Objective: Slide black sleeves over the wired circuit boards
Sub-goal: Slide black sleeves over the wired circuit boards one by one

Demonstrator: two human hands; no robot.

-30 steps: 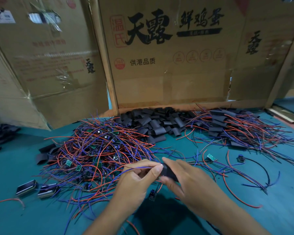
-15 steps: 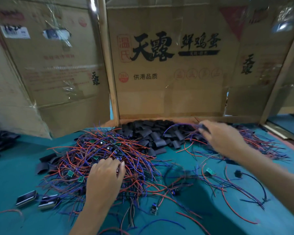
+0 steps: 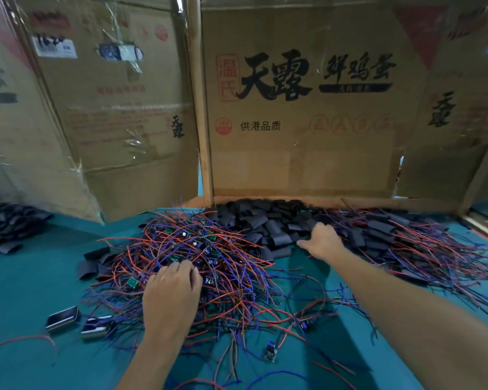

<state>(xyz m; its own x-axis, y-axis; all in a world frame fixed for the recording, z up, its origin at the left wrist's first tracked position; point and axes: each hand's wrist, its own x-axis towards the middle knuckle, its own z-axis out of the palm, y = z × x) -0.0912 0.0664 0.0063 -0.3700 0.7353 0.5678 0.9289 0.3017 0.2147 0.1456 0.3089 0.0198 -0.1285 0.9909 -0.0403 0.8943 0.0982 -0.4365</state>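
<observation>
Printed cardboard boxes [image 3: 302, 130] stand behind a teal table [image 3: 26, 282] bearing two metal clips [image 3: 76, 323].

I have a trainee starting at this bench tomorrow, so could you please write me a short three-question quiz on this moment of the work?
1. True or false: the left hand rests on the tangle of red and blue wired boards.
2. Which pile does the right hand reach into? A) loose black sleeves B) finished sleeved boards C) the two metal-edged parts
3. Fill in: the bench is covered in a ____ mat.

Key: 1 true; 2 A; 3 teal.
</observation>
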